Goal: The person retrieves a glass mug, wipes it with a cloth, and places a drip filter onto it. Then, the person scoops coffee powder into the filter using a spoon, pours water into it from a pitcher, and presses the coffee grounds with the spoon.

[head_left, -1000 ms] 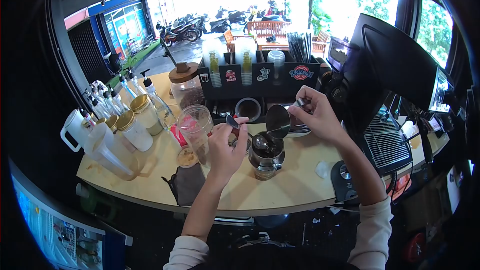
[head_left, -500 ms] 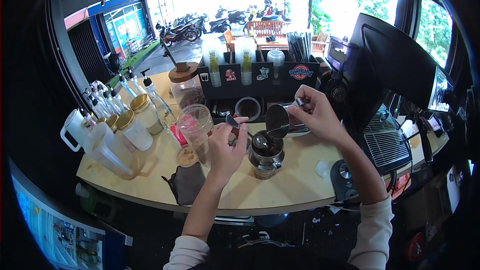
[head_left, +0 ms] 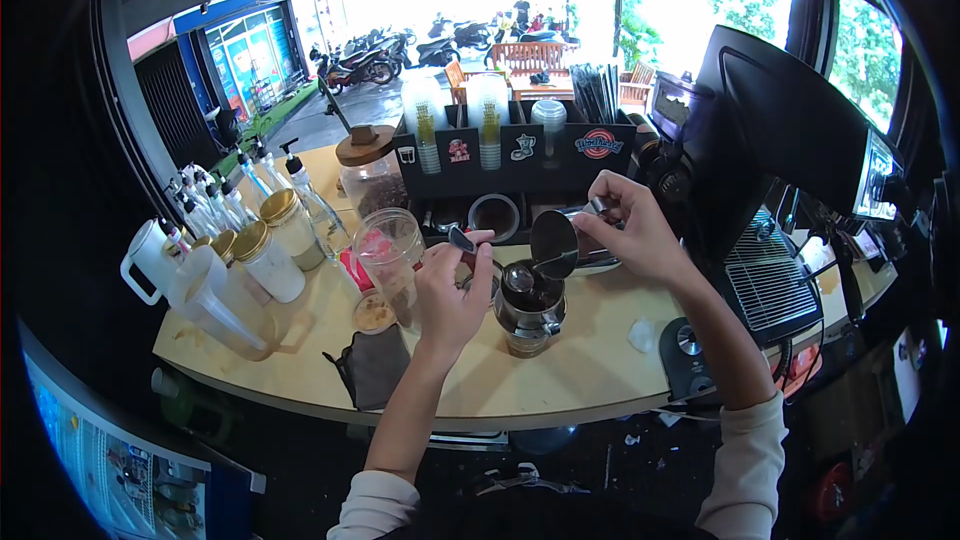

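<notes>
My right hand (head_left: 630,223) grips a steel pitcher (head_left: 555,243) by its handle. The pitcher is tilted left, its lip above a metal coffee dripper (head_left: 530,322). Dark contents show in the dripper, which rests on a small glass (head_left: 527,346). My left hand (head_left: 452,290) is closed around a spoon handle (head_left: 462,241); the spoon's shiny bowl (head_left: 519,278) lies over the dripper's mouth, beneath the pitcher's lip. Just left of this hand stands a tall clear plastic container (head_left: 386,245). A dark folded cloth (head_left: 375,370) lies on the counter below it.
Lidded jars (head_left: 270,262), a clear jug (head_left: 215,300) and pump bottles (head_left: 310,190) crowd the left side. Behind is a black cup organizer (head_left: 512,170); left of it, a wood-lidded bean jar (head_left: 375,185). An espresso machine (head_left: 770,280) and a small scale (head_left: 690,350) are at right.
Both hands keep nearly the same pose, pitcher still tilted over the spoon and dripper. The view has shifted very slightly.
</notes>
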Tool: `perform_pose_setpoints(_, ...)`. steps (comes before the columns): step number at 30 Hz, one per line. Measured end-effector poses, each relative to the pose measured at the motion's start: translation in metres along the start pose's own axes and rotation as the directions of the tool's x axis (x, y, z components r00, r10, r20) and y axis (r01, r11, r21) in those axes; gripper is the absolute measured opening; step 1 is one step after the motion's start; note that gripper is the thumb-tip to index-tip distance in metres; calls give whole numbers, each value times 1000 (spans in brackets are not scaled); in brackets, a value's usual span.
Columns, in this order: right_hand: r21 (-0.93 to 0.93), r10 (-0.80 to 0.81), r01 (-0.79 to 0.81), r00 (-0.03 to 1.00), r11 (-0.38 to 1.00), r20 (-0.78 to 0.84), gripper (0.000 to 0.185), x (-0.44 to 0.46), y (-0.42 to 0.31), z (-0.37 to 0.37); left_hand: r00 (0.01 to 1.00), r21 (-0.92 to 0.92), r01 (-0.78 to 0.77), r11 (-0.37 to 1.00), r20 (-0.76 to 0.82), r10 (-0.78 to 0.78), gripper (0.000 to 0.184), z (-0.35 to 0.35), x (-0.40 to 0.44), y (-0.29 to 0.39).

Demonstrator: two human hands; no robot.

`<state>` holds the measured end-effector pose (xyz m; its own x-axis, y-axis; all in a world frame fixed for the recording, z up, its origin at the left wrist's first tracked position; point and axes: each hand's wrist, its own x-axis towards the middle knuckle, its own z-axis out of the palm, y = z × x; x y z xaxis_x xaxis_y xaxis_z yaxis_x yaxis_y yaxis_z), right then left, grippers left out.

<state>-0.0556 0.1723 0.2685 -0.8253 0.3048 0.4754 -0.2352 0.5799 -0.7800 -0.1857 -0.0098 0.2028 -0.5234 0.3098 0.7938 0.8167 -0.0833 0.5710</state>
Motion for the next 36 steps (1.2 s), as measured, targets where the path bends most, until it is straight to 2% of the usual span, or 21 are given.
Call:
perform_pose_setpoints(5,5,-36,36,999,999,9,26,2,0,3,1000,22,-30,999,-3,30,14,0,0,2)
perform_pose_setpoints(15,9,-9,9,1000,1000,-5,25,6,-9,7,997,102,-58,993,-40,63,15,-9,0,2)
perform_pose_setpoints(21,-78,-63,61,998,995,-20,24,7,-10,4,998,107,-46,993,-38,50,15,-11,-1,2)
perform_pose_setpoints(23,-43,-14,13,999,999,-30,24,7,-7,4,998,114,-49,992,-34,53,15,-12,-1,2)
perform_pose_setpoints(33,-104,-32,27,998,994,-53,22,1,-14,-9,997,106,-60,993,-34,64,16,-12,-3,0)
perform_pose_setpoints(36,-47,16,-19,998,999,-68,22,-2,-16,-11,997,87,-57,995,-42,61,16,-11,-3,1)
